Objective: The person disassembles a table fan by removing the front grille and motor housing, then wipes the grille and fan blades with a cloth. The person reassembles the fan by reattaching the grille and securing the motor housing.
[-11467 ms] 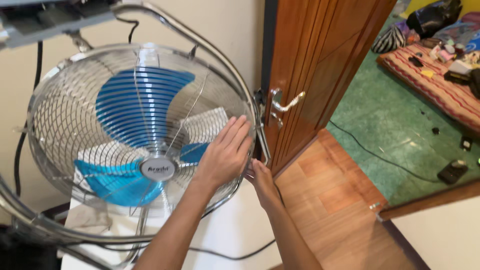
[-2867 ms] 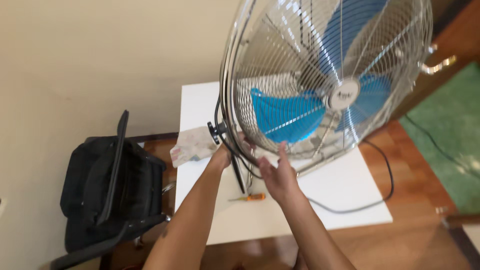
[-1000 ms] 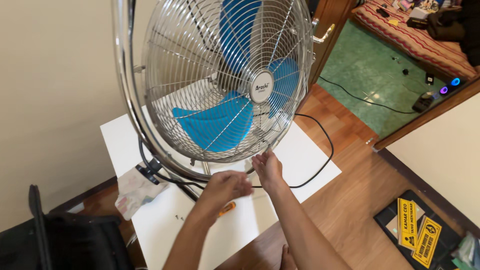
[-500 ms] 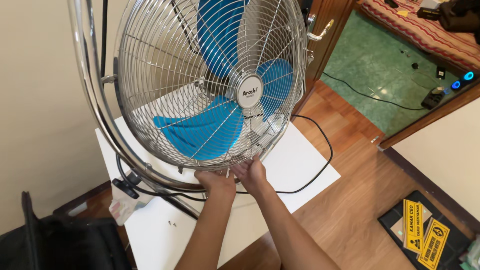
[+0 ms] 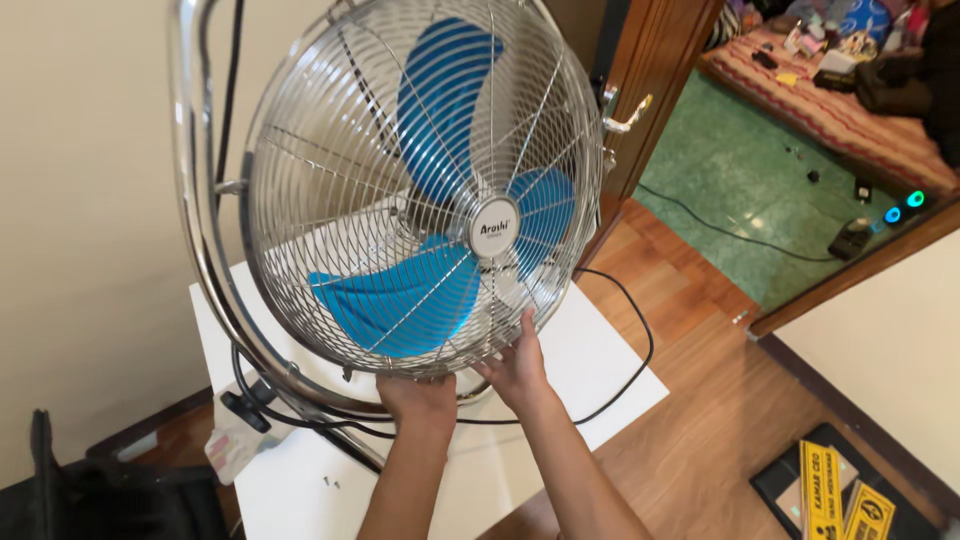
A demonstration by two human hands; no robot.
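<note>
On the white tabletop point(image 5: 600, 370) stands a metal floor fan point(image 5: 420, 190), its round chrome wire grille domed over glossy blue blades point(image 5: 400, 300); at the grille's six o'clock rim the left hand point(image 5: 418, 395) curls around the wires, gripping; the right hand point(image 5: 520, 365), near five o'clock, presses open fingers against the mesh; a black cord point(image 5: 630, 370) loops toward three o'clock.

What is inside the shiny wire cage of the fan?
Blue blades sit inside the wire cage. The round silver cap covers the middle where they join, so that part is hidden.
</note>
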